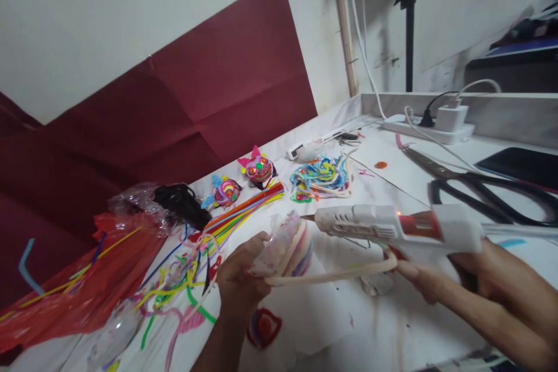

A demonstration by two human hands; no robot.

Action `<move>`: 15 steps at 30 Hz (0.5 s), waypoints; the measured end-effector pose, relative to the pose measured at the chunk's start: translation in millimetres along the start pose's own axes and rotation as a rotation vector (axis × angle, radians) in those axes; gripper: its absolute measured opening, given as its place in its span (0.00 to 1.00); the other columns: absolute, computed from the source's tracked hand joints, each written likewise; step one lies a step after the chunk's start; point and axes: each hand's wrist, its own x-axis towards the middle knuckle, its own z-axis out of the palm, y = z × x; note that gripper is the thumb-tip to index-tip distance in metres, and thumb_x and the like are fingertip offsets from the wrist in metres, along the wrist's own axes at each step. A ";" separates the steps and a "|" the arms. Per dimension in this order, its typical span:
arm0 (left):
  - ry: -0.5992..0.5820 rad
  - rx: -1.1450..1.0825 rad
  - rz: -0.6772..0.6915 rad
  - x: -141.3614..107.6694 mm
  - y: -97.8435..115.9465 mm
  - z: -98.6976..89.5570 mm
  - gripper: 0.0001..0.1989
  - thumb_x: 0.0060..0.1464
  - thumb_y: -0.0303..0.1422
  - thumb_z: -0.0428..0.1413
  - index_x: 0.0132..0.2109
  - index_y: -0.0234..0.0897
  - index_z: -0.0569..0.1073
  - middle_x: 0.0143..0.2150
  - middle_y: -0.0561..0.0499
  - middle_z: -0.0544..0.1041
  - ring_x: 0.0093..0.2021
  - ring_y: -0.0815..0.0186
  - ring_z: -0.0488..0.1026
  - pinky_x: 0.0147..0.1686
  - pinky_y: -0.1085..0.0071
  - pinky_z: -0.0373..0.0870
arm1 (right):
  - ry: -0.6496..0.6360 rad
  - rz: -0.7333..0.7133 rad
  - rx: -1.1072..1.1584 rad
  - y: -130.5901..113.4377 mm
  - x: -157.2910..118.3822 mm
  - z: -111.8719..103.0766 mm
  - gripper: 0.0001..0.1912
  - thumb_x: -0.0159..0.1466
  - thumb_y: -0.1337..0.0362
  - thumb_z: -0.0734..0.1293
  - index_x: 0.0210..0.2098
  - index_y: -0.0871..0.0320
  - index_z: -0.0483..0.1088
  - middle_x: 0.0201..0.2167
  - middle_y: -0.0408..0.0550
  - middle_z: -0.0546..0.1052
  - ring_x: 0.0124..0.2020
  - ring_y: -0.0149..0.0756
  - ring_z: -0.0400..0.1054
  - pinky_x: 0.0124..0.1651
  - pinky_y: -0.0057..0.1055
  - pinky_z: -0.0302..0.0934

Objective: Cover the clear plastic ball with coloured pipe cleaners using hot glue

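Observation:
My left hand is closed on a rounded craft piece partly covered with cream, pink and blue pipe cleaner rows. A cream pipe cleaner runs from this piece to the fingers of my right hand. That hand is wrapped round a white glue gun, and its metal tip points left, close to the top of the craft piece. Clear, crinkled material shows on the piece's upper left side.
Two colorful animal-like figures stand behind a pipe cleaner bundle. Tangled pipe cleaners lie further right. Black scissors, a phone and a power strip are at the right. Red plastic lies left.

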 end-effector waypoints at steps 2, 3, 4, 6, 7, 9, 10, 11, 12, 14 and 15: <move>0.015 0.001 -0.015 -0.1 1.1 0.7 0.14 0.31 0.54 0.68 0.28 0.58 0.81 0.40 0.53 0.84 0.43 0.44 0.80 0.40 0.52 0.81 | 0.010 -0.042 -0.032 -1.6 -0.6 -1.3 0.21 0.55 0.39 0.65 0.16 0.45 0.64 0.11 0.42 0.64 0.12 0.37 0.51 0.12 0.37 0.44; 0.031 -0.008 -0.027 -0.7 1.0 0.6 0.15 0.30 0.55 0.68 0.28 0.58 0.81 0.39 0.53 0.84 0.43 0.44 0.80 0.41 0.52 0.81 | 0.018 -0.057 -0.038 -2.2 -1.1 -1.9 0.21 0.55 0.39 0.65 0.16 0.45 0.64 0.11 0.41 0.62 0.12 0.37 0.51 0.12 0.37 0.44; 0.052 -0.023 -0.043 -1.5 0.4 0.2 0.17 0.29 0.56 0.67 0.29 0.60 0.81 0.39 0.53 0.84 0.43 0.44 0.80 0.42 0.51 0.81 | 0.024 -0.068 -0.040 -2.8 -1.5 -2.3 0.21 0.55 0.38 0.65 0.16 0.44 0.65 0.10 0.41 0.61 0.12 0.37 0.51 0.12 0.37 0.44; 0.076 -0.052 -0.082 -3.3 -1.2 -1.0 0.19 0.27 0.57 0.67 0.31 0.61 0.81 0.40 0.54 0.84 0.43 0.43 0.80 0.41 0.50 0.80 | 0.031 -0.074 -0.038 -3.9 -2.2 -2.8 0.21 0.55 0.38 0.64 0.17 0.44 0.66 0.10 0.41 0.59 0.11 0.37 0.51 0.12 0.37 0.44; 0.076 -0.059 -0.094 -4.0 -2.0 -1.6 0.20 0.26 0.57 0.67 0.31 0.62 0.81 0.41 0.54 0.83 0.43 0.43 0.80 0.41 0.50 0.80 | 0.038 -0.071 -0.029 -4.4 -2.2 -2.8 0.21 0.55 0.38 0.64 0.17 0.44 0.65 0.10 0.41 0.59 0.11 0.37 0.51 0.12 0.37 0.44; 0.070 -0.057 -0.105 -4.7 -2.9 -2.3 0.18 0.26 0.58 0.67 0.28 0.60 0.81 0.40 0.54 0.84 0.43 0.43 0.79 0.43 0.49 0.80 | 0.052 -0.058 -0.015 -5.6 -1.5 -2.4 0.22 0.54 0.38 0.65 0.15 0.44 0.63 0.10 0.40 0.57 0.11 0.37 0.51 0.12 0.37 0.43; 0.067 -0.052 -0.103 -4.6 -2.8 -2.2 0.18 0.27 0.58 0.66 0.27 0.59 0.80 0.40 0.54 0.84 0.43 0.43 0.79 0.43 0.49 0.79 | 0.055 -0.055 -0.006 -6.3 -0.9 -2.2 0.22 0.54 0.38 0.65 0.15 0.44 0.62 0.10 0.40 0.56 0.11 0.37 0.50 0.12 0.37 0.43; 0.070 -0.048 -0.093 -4.0 -2.2 -1.7 0.18 0.27 0.59 0.66 0.26 0.59 0.80 0.39 0.54 0.84 0.42 0.44 0.80 0.44 0.49 0.79 | 0.051 -0.056 0.008 -7.0 -0.1 -2.2 0.22 0.54 0.38 0.65 0.15 0.44 0.62 0.09 0.40 0.55 0.11 0.37 0.49 0.11 0.37 0.42; 0.072 -0.048 -0.081 -3.2 -1.2 -0.8 0.17 0.28 0.59 0.66 0.25 0.58 0.80 0.37 0.54 0.84 0.42 0.45 0.80 0.44 0.49 0.79 | 0.048 -0.058 0.021 -7.8 0.6 -2.2 0.21 0.54 0.38 0.65 0.16 0.44 0.63 0.10 0.40 0.54 0.11 0.37 0.49 0.11 0.37 0.42; 0.073 -0.063 -0.064 -0.8 2.1 2.2 0.16 0.30 0.58 0.66 0.25 0.57 0.80 0.32 0.54 0.83 0.40 0.47 0.80 0.44 0.51 0.79 | 0.045 -0.058 0.049 -9.3 1.8 -2.6 0.20 0.53 0.39 0.66 0.17 0.44 0.64 0.10 0.39 0.54 0.10 0.37 0.49 0.10 0.37 0.42; 0.075 -0.078 -0.058 0.5 4.2 4.0 0.15 0.31 0.57 0.66 0.24 0.56 0.79 0.29 0.54 0.82 0.39 0.48 0.80 0.45 0.51 0.79 | 0.045 -0.057 0.061 -9.9 2.3 -3.0 0.20 0.53 0.39 0.67 0.16 0.44 0.63 0.10 0.39 0.53 0.10 0.37 0.50 0.10 0.37 0.42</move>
